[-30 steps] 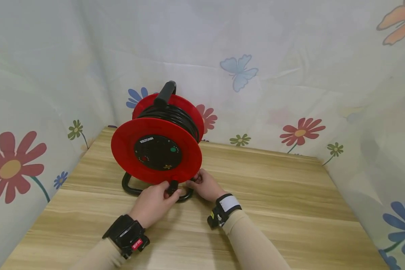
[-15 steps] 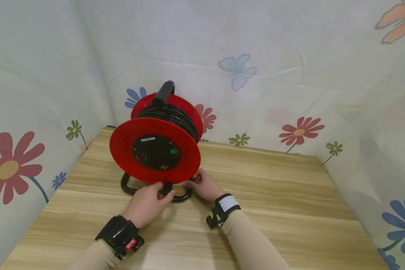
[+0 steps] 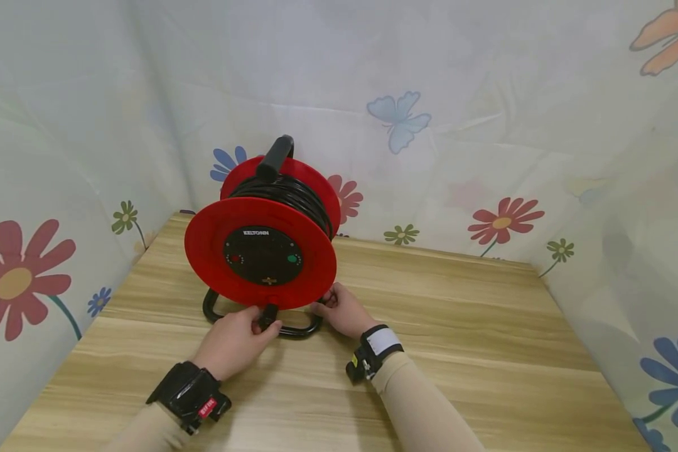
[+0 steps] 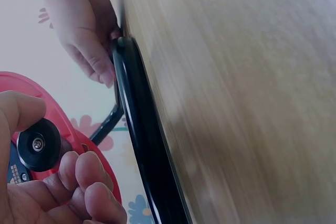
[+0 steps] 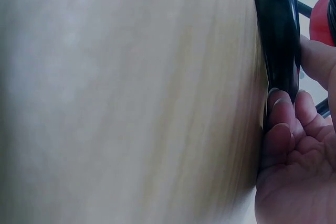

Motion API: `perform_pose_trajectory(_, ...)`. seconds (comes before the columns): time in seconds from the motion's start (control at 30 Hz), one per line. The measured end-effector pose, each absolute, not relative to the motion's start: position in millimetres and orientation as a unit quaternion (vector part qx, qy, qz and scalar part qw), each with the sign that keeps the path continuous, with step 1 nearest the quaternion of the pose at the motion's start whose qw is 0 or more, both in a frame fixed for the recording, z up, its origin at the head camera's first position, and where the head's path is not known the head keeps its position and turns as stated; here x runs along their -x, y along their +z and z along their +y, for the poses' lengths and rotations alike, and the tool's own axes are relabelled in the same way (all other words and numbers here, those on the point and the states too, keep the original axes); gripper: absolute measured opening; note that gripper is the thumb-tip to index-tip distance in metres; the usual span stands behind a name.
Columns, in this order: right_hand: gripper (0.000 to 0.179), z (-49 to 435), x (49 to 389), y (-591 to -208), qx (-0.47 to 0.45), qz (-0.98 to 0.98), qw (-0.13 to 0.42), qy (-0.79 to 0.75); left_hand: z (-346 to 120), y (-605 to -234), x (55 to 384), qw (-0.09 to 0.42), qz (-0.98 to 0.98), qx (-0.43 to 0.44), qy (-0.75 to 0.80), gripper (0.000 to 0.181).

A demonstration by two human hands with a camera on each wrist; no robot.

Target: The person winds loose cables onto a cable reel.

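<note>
A red cable reel (image 3: 203,248) wound with black cable (image 3: 285,191) stands on the wooden table, held in a black tube frame (image 3: 299,333). On its front disc is a round black panel (image 3: 264,254) with a red and a green spot. My left hand (image 3: 231,342) pinches the black crank knob (image 3: 269,315) at the disc's lower edge between thumb and fingers; the knob's round end (image 4: 39,144) shows in the left wrist view. Low at the frame's right corner, my right hand (image 3: 347,312) grips the black tube (image 5: 278,30), fingers and thumb around it.
The wooden table (image 3: 457,339) spreads right and in front of the reel. A flower-printed cloth (image 3: 328,63) hangs behind and on both sides. The reel's black carrying handle (image 3: 275,158) rises at its top.
My left hand has moved left with the crank knob along the disc's lower edge, and the front disc with its panel has turned clockwise. My right hand has kept its place on the frame.
</note>
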State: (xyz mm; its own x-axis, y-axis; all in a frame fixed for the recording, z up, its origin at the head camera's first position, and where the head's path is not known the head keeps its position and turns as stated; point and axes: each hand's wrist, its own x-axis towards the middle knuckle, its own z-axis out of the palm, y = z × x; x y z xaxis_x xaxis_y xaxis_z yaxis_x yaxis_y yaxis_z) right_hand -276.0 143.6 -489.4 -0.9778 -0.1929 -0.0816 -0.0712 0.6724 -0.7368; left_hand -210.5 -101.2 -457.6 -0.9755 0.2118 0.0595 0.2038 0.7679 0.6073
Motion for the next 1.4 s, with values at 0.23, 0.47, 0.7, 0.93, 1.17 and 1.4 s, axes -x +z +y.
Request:
perform_pose_trajectory(0.23, 0.031, 144, 276, -488, 0.077, 0.909, 0.078, -0.403, -108, -458, 212, 0.004, 0.938, -0.108, 0.329, 0.035)
perform_pose_trajectory(0.47, 0.03, 144, 277, -492, 0.077, 0.909, 0.079, -0.402, -118, -454, 214, 0.012, 0.935, -0.108, 0.339, 0.027)
perform_pose_trajectory(0.7, 0.031, 145, 277, -493, 0.076, 0.909, 0.075, -0.402, -127, -449, 215, 0.004, 0.932, -0.119, 0.342, 0.023)
perform_pose_trajectory(0.93, 0.031, 144, 277, -493, 0.072, 0.912, 0.079, -0.396, -133, -447, 216, 0.018, 0.932, -0.117, 0.343, 0.027)
perform_pose_trajectory(1.17, 0.031, 143, 276, -492, 0.074, 0.912, 0.081, -0.396, -139, -449, 216, 0.028, 0.935, -0.104, 0.339, 0.036)
perform_pose_trajectory(1.4, 0.032, 142, 276, -490, 0.079, 0.909, 0.081, -0.401, -146, -443, 216, 0.026, 0.936, -0.086, 0.34, 0.024)
